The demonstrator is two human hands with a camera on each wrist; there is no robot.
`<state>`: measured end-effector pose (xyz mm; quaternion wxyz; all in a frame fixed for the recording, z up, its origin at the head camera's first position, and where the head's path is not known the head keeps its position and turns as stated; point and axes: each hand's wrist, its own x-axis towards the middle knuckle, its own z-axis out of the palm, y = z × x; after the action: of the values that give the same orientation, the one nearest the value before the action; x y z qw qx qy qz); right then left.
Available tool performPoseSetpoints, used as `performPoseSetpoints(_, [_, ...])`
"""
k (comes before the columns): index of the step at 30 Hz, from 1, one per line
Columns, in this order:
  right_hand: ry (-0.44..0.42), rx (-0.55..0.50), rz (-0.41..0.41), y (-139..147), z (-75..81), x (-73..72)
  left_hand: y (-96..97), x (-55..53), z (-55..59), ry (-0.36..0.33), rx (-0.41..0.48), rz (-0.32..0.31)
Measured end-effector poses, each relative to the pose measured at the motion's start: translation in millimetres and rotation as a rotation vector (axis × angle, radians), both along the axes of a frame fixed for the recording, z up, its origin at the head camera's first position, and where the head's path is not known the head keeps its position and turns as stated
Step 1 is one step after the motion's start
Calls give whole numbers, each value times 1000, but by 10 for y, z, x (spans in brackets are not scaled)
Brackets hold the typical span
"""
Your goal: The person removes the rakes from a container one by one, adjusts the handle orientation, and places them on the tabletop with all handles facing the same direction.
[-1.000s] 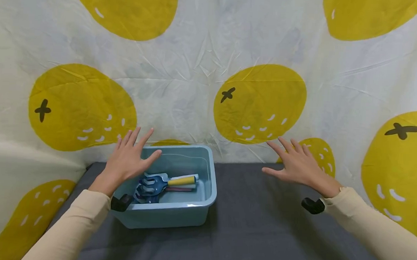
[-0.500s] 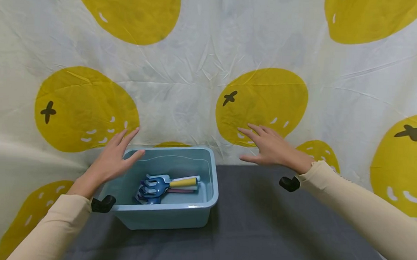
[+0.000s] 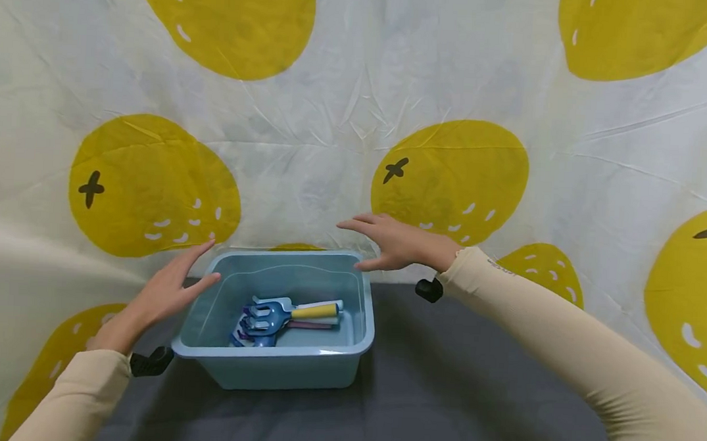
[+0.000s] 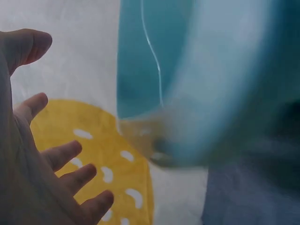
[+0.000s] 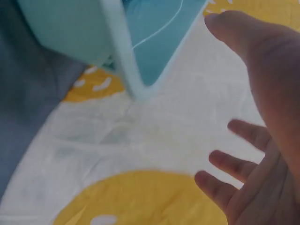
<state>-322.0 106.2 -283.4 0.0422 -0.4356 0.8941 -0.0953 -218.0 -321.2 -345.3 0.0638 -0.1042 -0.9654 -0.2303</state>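
A light blue plastic bin [image 3: 282, 369] stands on the dark table, left of centre in the head view. Inside it lie a blue toy fork [image 3: 269, 317] with a yellow handle [image 3: 315, 311] and other blue, white and pinkish pieces, partly covered by it. My left hand [image 3: 163, 294] hovers by the bin's left side, fingers extended and thumb apart. Above the bin's back right corner is my right hand [image 3: 396, 242], its fingers spread and pointing left. Both wrist views show loose fingers beside the bin's wall [image 4: 150, 61] with nothing held.
Dark grey cloth [image 3: 441, 382] covers the table and extends right of the bin. Behind hangs a white curtain [image 3: 308, 179] printed with large yellow fruit. A small black device [image 3: 429, 290] sits at each wrist.
My right hand has moved left, from well right of the bin to its back right corner. My left hand has drawn back left and down, off the bin's opening to its left side.
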Motion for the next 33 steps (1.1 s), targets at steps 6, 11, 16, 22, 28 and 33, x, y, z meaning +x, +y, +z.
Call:
performPoseSetpoints(6, [-47, 46, 113, -434, -109, -76, -131, 102, -133, -84, 69, 5])
performPoseSetpoints(11, [-76, 125, 152, -720, -219, -67, -202, 156, -244, -167, 187, -6])
performPoseSetpoints(16, [-156, 174, 176, -955, -326, -49, -248, 202, -392, -242, 366, -1])
performPoseSetpoints(22, [-207, 208, 187, -1196, -496, -59, -280, 284, -579, -330, 567, 12])
performPoseSetpoints(28, [-321, 298, 126, -1382, -692, -88, -266, 311, -719, -325, 639, 24])
performPoseSetpoints(33, [-317, 383, 89, -1482, -894, -86, -238, 294, -812, -306, 697, 24])
